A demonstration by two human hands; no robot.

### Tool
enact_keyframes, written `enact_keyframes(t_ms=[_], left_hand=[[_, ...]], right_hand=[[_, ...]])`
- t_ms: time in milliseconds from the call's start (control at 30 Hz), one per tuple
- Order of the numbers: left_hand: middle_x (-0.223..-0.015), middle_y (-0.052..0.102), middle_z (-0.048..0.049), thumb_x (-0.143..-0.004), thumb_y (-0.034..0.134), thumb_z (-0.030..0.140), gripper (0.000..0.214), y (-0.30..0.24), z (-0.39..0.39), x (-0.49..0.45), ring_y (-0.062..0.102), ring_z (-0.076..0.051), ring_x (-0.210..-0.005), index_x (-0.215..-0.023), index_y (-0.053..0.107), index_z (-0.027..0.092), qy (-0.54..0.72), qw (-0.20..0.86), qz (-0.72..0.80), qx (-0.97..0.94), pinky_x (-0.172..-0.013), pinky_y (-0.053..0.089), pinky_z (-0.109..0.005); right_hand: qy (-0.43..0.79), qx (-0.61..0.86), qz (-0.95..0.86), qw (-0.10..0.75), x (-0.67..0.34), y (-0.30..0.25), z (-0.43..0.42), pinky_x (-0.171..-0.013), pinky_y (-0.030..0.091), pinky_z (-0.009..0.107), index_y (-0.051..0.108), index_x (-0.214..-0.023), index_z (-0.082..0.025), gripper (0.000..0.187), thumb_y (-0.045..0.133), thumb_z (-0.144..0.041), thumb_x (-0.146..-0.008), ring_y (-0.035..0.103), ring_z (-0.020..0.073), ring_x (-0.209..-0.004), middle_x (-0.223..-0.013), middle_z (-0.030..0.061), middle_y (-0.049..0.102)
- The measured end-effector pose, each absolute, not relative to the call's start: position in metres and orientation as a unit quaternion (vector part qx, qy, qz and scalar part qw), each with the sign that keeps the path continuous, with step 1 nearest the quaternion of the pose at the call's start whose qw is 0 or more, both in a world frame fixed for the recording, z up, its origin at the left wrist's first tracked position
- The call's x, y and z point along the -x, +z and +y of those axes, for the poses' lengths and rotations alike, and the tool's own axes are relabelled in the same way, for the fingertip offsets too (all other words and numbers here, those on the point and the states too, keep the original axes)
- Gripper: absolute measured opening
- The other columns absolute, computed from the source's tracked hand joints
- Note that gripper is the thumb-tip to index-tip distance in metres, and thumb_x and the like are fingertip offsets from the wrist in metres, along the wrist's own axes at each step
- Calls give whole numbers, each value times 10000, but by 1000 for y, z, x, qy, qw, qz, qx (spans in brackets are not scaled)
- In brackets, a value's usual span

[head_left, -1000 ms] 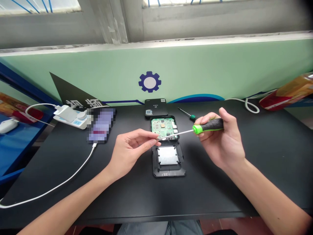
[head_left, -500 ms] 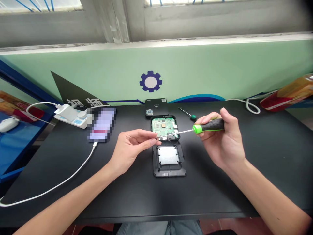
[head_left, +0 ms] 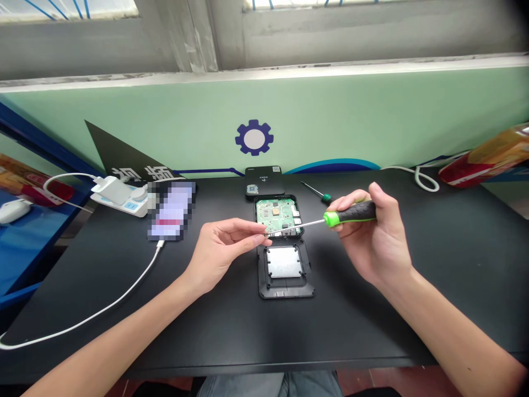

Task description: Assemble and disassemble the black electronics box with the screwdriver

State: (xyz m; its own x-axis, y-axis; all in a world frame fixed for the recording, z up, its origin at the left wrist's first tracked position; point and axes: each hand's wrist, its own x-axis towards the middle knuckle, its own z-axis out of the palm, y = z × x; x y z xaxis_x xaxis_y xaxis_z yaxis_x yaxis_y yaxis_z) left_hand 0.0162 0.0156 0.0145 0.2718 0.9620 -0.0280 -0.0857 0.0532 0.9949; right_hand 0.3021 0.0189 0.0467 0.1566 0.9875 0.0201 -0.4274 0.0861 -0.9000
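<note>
My right hand (head_left: 366, 237) is closed round the black and green handle of a screwdriver (head_left: 351, 214), whose shaft points left, nearly level. Its tip meets the pinched thumb and fingers of my left hand (head_left: 231, 242); anything small between those fingertips is too hidden to name. Behind and below the shaft lies an open black case with a green circuit board (head_left: 270, 212) inside. Nearer to me is a black cover (head_left: 285, 290) with a silver metal plate (head_left: 284, 262), lying flat on the table. My left fingertips hover over the case's near left corner.
A closed black box (head_left: 263, 182) lies behind the circuit board. To its right rests a second screwdriver (head_left: 316, 191) with a green handle. On the left are a phone (head_left: 172, 209) on a white cable (head_left: 136, 292) and a white power strip (head_left: 124, 198). A green panel (head_left: 330, 121) bounds the table's back.
My right hand and the screwdriver have shifted very slightly left. My left hand keeps its pinch at the tip, and the things on the table stay where they were.
</note>
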Motion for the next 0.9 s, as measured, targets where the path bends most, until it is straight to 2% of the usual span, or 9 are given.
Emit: enact_keyframes(t_ms=[100,400,700,900], left_hand=[[-1001,916,-103,-940,982,357,248,14,16,-16,911,-308,-994,-1124,921,203,438,593,419,-529,-1014,734,-435],[-967,915,-94,-972,956,331,188,18,15,-18,913,-284,-948,-1108,933,203,438,587,409,-544,-993,734,-396],[-1001,882,-71,-978,946,286,96,21,10,-18,905,-282,-922,-1058,951,234,457,535,404,-584,-921,756,-386],[-1001,884,-61,-996,928,273,82,22,8,-19,883,-262,-906,-1073,951,264,466,466,411,-630,-868,724,-377]], right_hand=[[548,399,-357,643,-302,47,20,-615,610,207,853,-754,-201,486,717,-504,-1109,702,150,-700,-790,66,784],[525,402,-391,640,-302,48,18,-604,618,232,864,-766,-217,455,775,-531,-1083,693,161,-702,-797,61,785],[516,423,-389,636,-301,52,17,-590,611,253,852,-820,-228,410,850,-580,-1031,712,174,-706,-861,64,786],[504,420,-398,642,-301,48,16,-685,645,264,832,-913,-253,283,932,-508,-979,720,162,-746,-986,44,826]])
